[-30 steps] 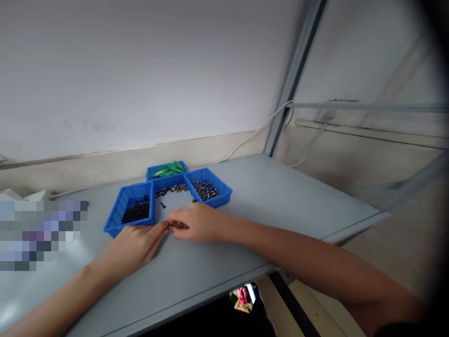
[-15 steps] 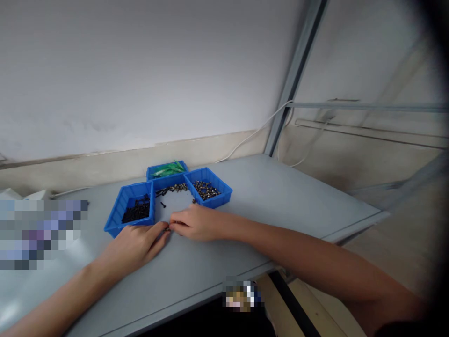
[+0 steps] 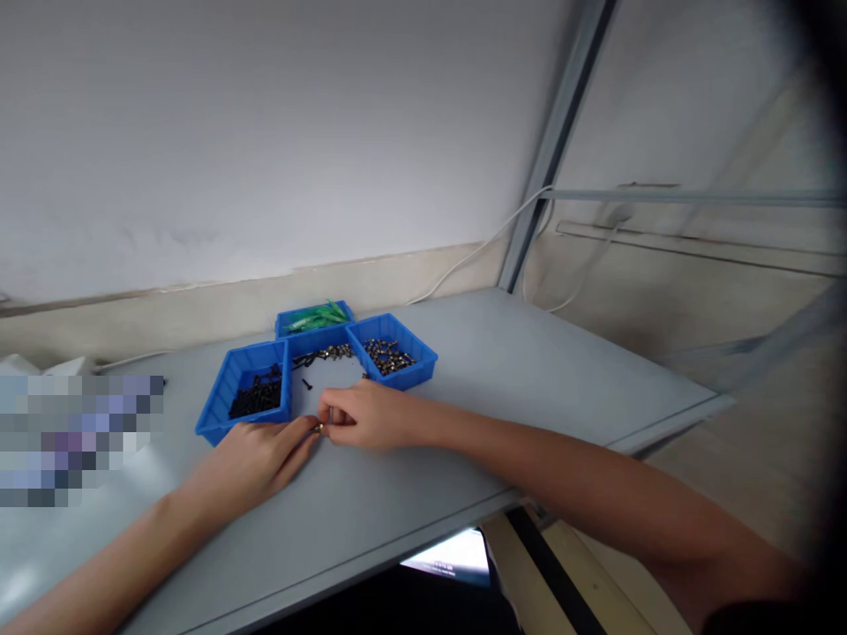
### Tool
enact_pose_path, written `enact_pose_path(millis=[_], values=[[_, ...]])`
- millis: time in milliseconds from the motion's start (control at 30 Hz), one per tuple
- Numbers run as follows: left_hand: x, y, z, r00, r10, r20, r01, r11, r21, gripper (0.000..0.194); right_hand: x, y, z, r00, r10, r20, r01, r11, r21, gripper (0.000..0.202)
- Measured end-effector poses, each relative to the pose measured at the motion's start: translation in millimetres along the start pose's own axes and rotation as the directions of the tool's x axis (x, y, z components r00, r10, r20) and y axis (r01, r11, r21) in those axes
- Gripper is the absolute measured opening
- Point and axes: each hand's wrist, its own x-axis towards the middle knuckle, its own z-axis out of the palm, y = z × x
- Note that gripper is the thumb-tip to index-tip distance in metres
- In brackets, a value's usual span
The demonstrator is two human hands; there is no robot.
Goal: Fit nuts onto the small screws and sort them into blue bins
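My left hand (image 3: 268,454) rests on the grey table with thumb and forefinger pinched on a small shiny metal fastener (image 3: 318,429). Close against its fingertips is my right hand (image 3: 371,416), thumb and fingers closed in a pinch. Whatever it grips is too small to make out. Just beyond my left hand stands a blue bin (image 3: 210,414) of black screws (image 3: 261,395). Past my right hand, another blue bin (image 3: 423,370) holds small silvery and brassy metal pieces (image 3: 390,355). A loose black screw (image 3: 307,384) lies between the bins.
Behind, a blue bin (image 3: 283,324) contains green packets (image 3: 321,316). Mixed dark and shiny fasteners (image 3: 334,352) lie before it. A white cable (image 3: 456,265) runs along the wall near a metal post (image 3: 556,141). Below the table edge (image 3: 371,564) is a lit screen (image 3: 453,557).
My right fingers have shifted slightly and opened a small gap between thumb and forefinger, showing more of the shiny fastener. My left hand stays in place.
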Motion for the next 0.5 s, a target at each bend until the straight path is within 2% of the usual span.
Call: enact_pose_path(millis=[100, 233, 500], values=[[0.4, -0.1, 0.4, 1.0, 0.005, -0.021, -0.005, 1.0, -0.003, 0.031, -0.6, -2.7, -3.2, 0.999, 0.022, 0.03, -0.023, 1.0, 0.01, 0.016], [0.4, 0.4, 0.8, 0.999, 0.017, -0.048, -0.017, 1.0, -0.004, 0.028, -0.1, -0.9, -2.9, 0.997, -0.008, 0.077, 0.005, 1.0, 0.029, 0.027], [-1.1, 0.0, -0.2, 0.999, 0.03, -0.023, -0.031, 1.0, -0.001, 0.027, 0.9, 1.1, -1.2, 0.994, 0.034, 0.104, -0.04, 0.997, 0.058, 0.017]])
